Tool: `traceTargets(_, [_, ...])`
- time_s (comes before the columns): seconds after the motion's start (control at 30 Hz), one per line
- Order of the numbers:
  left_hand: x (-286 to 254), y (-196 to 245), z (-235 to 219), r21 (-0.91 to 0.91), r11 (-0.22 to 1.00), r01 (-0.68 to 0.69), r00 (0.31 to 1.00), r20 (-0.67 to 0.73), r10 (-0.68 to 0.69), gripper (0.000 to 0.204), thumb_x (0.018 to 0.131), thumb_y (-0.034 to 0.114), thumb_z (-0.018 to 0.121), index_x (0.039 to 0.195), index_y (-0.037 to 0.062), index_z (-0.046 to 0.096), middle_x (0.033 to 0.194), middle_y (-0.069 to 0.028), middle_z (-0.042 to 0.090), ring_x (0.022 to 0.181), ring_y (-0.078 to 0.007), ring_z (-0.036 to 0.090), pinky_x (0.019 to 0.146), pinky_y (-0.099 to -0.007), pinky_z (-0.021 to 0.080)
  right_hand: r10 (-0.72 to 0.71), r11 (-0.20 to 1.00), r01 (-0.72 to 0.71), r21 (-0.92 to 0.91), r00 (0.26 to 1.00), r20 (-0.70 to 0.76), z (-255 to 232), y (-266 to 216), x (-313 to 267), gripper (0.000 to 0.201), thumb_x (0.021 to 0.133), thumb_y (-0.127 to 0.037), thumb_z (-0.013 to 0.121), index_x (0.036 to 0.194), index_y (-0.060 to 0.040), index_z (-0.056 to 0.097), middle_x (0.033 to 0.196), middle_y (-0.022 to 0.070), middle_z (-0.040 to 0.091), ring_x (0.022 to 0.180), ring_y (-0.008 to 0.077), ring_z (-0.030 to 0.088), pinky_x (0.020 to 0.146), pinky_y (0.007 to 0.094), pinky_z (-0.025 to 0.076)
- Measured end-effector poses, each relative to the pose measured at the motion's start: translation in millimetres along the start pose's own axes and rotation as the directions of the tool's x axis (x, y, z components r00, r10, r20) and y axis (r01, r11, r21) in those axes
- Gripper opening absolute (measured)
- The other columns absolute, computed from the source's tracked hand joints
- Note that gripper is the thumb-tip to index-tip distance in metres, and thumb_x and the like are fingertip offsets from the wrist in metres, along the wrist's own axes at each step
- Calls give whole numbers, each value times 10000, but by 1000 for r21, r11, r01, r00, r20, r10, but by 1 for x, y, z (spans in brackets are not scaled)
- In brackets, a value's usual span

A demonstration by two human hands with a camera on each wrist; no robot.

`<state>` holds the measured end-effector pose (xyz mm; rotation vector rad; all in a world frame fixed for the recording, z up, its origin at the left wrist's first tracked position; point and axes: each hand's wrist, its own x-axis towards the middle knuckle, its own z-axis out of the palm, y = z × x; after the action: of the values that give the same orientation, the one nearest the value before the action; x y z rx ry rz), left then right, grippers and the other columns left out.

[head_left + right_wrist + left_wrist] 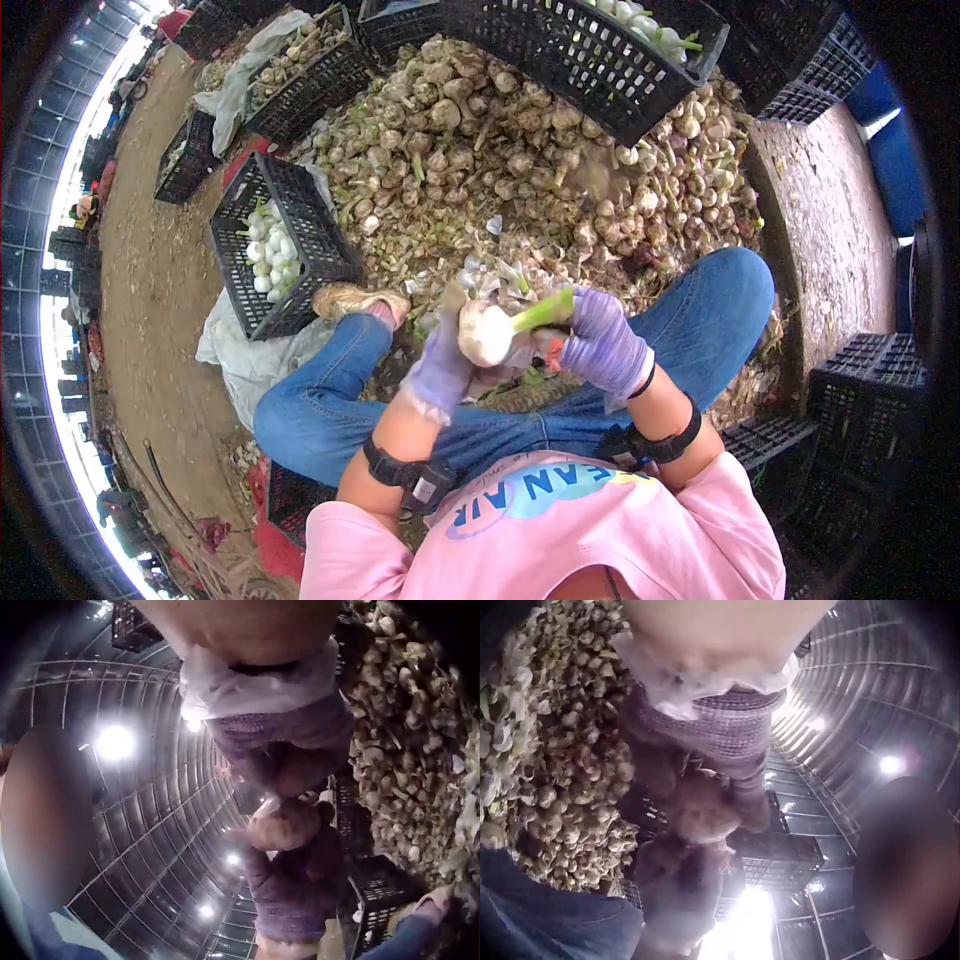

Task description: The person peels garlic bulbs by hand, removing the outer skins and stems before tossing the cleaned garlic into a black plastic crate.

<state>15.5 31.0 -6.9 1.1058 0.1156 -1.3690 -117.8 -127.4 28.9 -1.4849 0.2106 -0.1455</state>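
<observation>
**Garlic bulb held in both gloved hands above the lap**

The garlic bulb (487, 333) sits between the two hands, in front of the person's knees, its pale round head toward the left hand (440, 365) and its green stalk (543, 311) running up and to the right toward the right hand (600, 342). The long axis lies roughly level, slightly tilted. Both hands wear purple gloves; the left hand's fingers curl around the head of the bulb, and the right hand's fingers close on the stalk end.

A large heap of unpeeled garlic (520, 170) lies on the ground just ahead, with loose skins scattered at its near edge. A black plastic crate (315, 235) on the left holds a few cleaned white bulbs (268, 255). Another black crate (590, 60) tilts over the far side of the heap with white bulbs inside.

The floor (160, 300) is bare dirt. The wrist views show an arched greenhouse-like roof (172, 802) with bright lamps.
</observation>
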Motion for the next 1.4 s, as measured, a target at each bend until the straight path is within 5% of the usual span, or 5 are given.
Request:
traceTargets(0.1, [19,0,-6,-216,893,395,643,759,-102,816,778,762,224,1010,57,564,859,-92,619,748,-135,584,533,-198,448,-115,990,119,72,992,-61,1,30,4,377,817,-278,607,1082,-13,564,871,22,584,727,100,541,655,247,455])
traceTargets(0.17, [-7,7,27,298,945,-131,989,-32,147,694,833,656,366,1034,17,550,805,-69,602,695,-112,561,559,-199,420,45,909,12,417,991,-127,3,39,2,384,820,-235,580,1130,-15,534,889,28,573,766,99,529,681,246,443])
traceTargets(0.43, [-14,13,25,294,931,-219,969,176,172,679,654,577,686,1034,54,483,940,-55,548,835,-155,570,736,-251,481,230,352,-174,920,968,96,11,49,-5,648,810,-493,533,1192,27,465,1109,144,556,969,253,563,820,362,465])
traceTargets(0.73, [-5,24,22,784,368,-500,778,220,589,164,746,98,688,896,61,633,954,-55,574,926,-190,562,815,-303,452,209,832,-192,521,978,27,-6,60,-1,597,761,-532,609,1049,-16,522,1002,129,594,881,213,597,741,326,499])
traceTargets(1.4, [-3,15,15,-382,754,-535,832,-83,548,406,692,4,697,1059,51,529,1109,-116,560,1015,-243,571,818,-313,537,-350,876,480,-42,575,-739,3,10,6,780,729,-438,688,1357,-165,314,1286,162,402,1173,311,416,934,406,384])
